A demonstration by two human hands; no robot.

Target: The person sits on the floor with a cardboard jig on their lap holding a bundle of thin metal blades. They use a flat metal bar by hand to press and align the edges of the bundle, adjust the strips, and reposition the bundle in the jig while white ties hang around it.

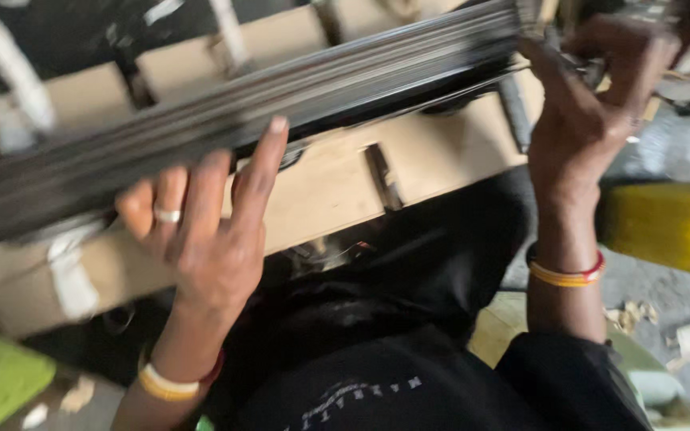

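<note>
A flat tan cardboard box (345, 187) lies under the dark stack, with slots cut in it. A white tape strip (69, 275) crosses its left end.
</note>
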